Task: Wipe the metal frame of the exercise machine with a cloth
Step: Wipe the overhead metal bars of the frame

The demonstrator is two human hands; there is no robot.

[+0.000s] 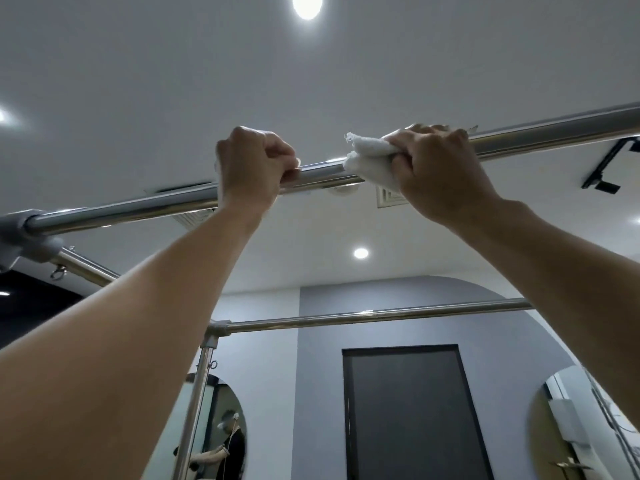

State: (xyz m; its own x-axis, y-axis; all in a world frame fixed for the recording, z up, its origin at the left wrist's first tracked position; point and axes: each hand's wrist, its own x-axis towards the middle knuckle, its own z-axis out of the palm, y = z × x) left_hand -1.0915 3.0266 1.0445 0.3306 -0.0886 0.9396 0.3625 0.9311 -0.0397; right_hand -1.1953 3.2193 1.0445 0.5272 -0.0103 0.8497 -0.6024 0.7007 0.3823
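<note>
**Both hands up on the frame**

My left hand (256, 168) grips the top bar (131, 207), fingers curled round bare metal. Just right of them, the white cloth (370, 162) wraps that bar, bunched under my right hand (445, 174).

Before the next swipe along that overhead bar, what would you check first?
1. Contact of white cloth with overhead steel bar: ok.
2. Grip of right hand on the cloth: ok.
3. Hold of left hand on the bar: ok.
4. Bar free to the cloth's right: ok.
5. Bar free to its left: not ok, the left hand sits there.
6. Dirt remaining on the bar: cannot tell.
</note>
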